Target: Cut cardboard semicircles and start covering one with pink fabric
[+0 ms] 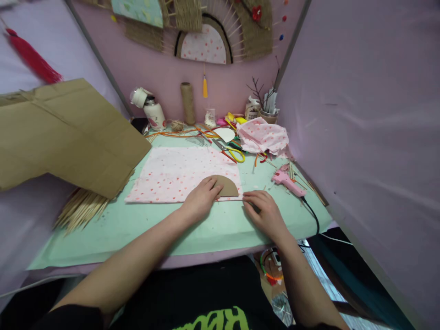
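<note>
A half-round piece of brown cardboard (229,188) lies near the front right edge of the folded pink dotted cloth (165,176). My left hand (202,197) rests on the cardboard's left part, fingers flat and pressing it against the cloth. At the cloth's front right corner is my right hand (263,208), its fingers slightly bent and the thumb a little apart. Its fingertips touch or nearly touch the cloth's edge. Behind the cloth lie scissors with yellow handles (235,153).
A pink glue gun (288,181) with a black cord lies at right, near crumpled dotted cloth (263,136). A large cardboard sheet (72,133) and thin sticks (82,211) occupy the left. A bottle (154,113) and twine roll (188,104) stand at the back.
</note>
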`<state>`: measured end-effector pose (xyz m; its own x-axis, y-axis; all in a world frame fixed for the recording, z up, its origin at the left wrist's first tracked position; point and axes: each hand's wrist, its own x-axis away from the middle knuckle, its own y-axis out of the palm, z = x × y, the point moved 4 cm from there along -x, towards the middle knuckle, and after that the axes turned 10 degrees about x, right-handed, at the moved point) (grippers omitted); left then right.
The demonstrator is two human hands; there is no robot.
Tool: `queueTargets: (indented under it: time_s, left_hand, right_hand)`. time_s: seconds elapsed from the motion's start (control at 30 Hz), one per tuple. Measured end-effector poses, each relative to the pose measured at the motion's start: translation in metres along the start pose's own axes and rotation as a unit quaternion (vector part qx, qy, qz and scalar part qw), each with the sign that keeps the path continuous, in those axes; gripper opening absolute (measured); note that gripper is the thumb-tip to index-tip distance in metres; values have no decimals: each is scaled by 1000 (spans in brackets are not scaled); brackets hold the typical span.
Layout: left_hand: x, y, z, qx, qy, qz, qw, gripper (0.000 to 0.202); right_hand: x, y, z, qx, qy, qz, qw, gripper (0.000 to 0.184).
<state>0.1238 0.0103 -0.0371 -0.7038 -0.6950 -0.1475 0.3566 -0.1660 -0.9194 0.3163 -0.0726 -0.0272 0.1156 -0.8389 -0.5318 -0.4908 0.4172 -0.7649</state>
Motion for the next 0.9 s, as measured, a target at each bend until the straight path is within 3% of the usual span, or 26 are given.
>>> queueTargets:
  time_s: [0.2, 0.43, 0.57, 0.77, 0.9]
  left_hand:
    - [0, 1, -1, -6, -4, 5, 1000, 38]
    - [0, 4, -2, -6, -3, 13, 1000, 38]
    - [0, 6, -4, -8, 4, 14, 1000, 39]
    - [1, 4, -3, -3, 7, 25, 1000, 38]
    - [0, 4, -2, -4, 0, 11, 1000, 38]
  right_hand:
    - [-2, -11, 15, 23, 79, 51, 995, 12]
    - [-18, -8, 19, 137, 96, -127, 978, 13]
    - [-24, 2, 17, 165, 87, -164, 969, 9]
    - [-25, 11, 19, 170, 49, -151, 973, 15]
    - [-20, -10, 34, 142, 90, -89, 982, 13]
